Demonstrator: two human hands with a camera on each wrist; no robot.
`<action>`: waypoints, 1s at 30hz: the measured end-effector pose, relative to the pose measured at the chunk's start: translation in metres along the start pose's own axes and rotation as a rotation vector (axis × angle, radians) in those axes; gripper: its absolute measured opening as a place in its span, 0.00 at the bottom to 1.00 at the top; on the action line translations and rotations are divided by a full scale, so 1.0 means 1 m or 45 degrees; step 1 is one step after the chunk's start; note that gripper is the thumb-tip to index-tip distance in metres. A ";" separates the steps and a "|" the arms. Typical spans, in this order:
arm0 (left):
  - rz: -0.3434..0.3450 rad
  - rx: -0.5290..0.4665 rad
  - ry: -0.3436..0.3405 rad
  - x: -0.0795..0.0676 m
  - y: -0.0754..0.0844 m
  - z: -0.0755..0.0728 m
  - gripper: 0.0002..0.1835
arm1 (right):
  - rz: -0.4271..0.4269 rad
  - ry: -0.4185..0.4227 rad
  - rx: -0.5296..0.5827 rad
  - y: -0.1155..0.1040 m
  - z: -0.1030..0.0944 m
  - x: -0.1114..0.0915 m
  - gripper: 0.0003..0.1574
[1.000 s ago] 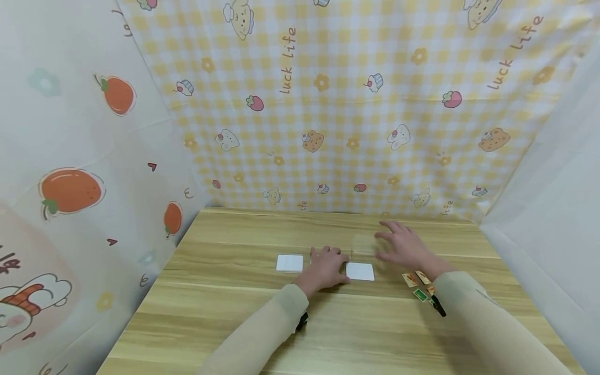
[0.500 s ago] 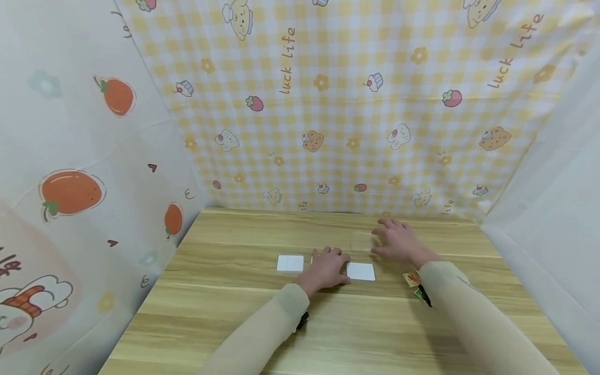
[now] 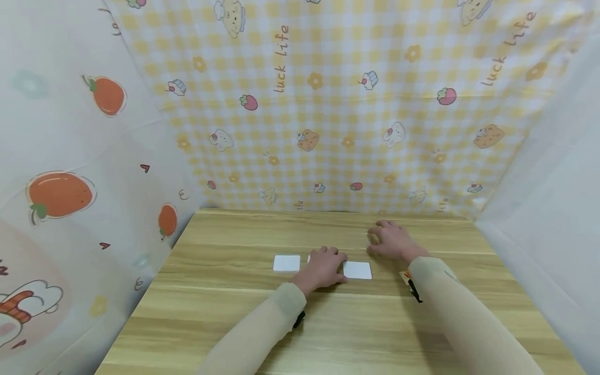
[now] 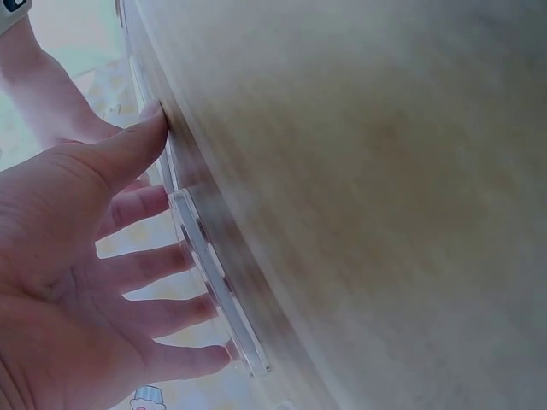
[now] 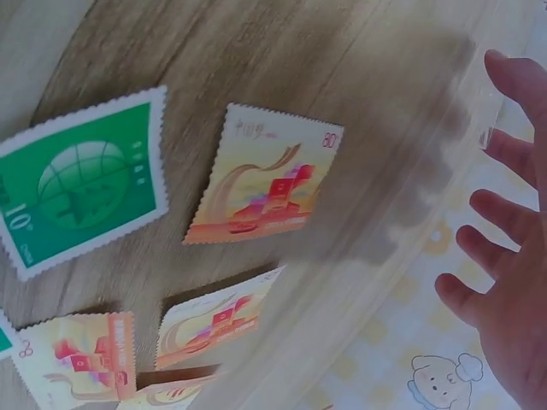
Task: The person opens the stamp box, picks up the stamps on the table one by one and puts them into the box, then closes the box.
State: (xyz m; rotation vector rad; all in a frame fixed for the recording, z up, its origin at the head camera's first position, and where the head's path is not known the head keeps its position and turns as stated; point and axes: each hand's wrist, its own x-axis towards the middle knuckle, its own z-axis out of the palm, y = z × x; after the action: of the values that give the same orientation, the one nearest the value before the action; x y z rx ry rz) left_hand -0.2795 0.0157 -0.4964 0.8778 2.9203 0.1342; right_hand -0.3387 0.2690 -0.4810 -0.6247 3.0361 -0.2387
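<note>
My left hand (image 3: 323, 266) lies over the middle of a row of flat cases on the wooden table. In the left wrist view its straight, spread fingers (image 4: 162, 265) touch the edge of a clear case (image 4: 214, 278), most of which the hand hides in the head view. White rectangles show on either side, a left case (image 3: 286, 263) and a right case (image 3: 357, 270). Further back, my right hand (image 3: 391, 240) has its fingers extended. A small clear edge (image 5: 485, 138) shows by its index fingertip in the right wrist view; whether it is pinched is unclear.
Several postage stamps lie near my right wrist, among them a green stamp (image 5: 85, 184) and an orange stamp (image 5: 269, 175). My right sleeve (image 3: 433, 276) covers most of them in the head view. A checked cloth (image 3: 328, 104) hangs behind the table (image 3: 225, 312).
My right hand has shifted slightly left, and its sleeve now covers more stamps. The clear square piece seen left of it earlier can hardly be made out. My left hand stays put.
</note>
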 end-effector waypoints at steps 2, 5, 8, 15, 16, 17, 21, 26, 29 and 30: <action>0.007 -0.013 -0.002 0.001 0.001 0.000 0.32 | -0.006 -0.026 -0.014 0.001 0.001 -0.001 0.38; 0.005 -0.015 -0.006 0.002 0.002 -0.001 0.32 | -0.013 -0.045 -0.028 0.001 0.004 -0.003 0.37; -0.002 -0.015 -0.006 0.001 0.002 -0.002 0.32 | -0.005 -0.042 -0.001 0.001 0.007 -0.003 0.37; -0.006 -0.034 0.005 0.004 -0.003 0.001 0.32 | 0.028 -0.079 0.060 0.002 0.009 0.001 0.39; -0.007 -0.030 0.008 0.004 -0.004 0.002 0.32 | 0.028 -0.081 0.062 0.001 0.009 0.000 0.39; -0.007 -0.025 0.009 0.005 -0.004 0.003 0.32 | 0.028 -0.082 0.066 0.001 0.009 0.000 0.39; -0.010 -0.004 0.003 0.005 -0.005 0.003 0.33 | 0.028 -0.083 0.069 0.000 0.008 0.000 0.39; -0.011 -0.024 -0.011 0.005 -0.003 0.001 0.33 | 0.030 -0.077 0.059 0.001 0.007 0.000 0.40; -0.008 -0.041 -0.015 0.005 -0.003 0.001 0.33 | 0.037 -0.074 0.053 0.001 0.006 -0.001 0.41; -0.006 -0.041 -0.017 0.005 -0.003 0.001 0.33 | 0.039 -0.074 0.054 0.001 0.006 -0.001 0.42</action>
State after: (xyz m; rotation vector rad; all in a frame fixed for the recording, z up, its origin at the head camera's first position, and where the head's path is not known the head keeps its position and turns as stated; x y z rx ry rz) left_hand -0.2854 0.0158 -0.4982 0.8632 2.8991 0.1743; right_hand -0.3377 0.2697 -0.4872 -0.5718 2.9738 -0.2774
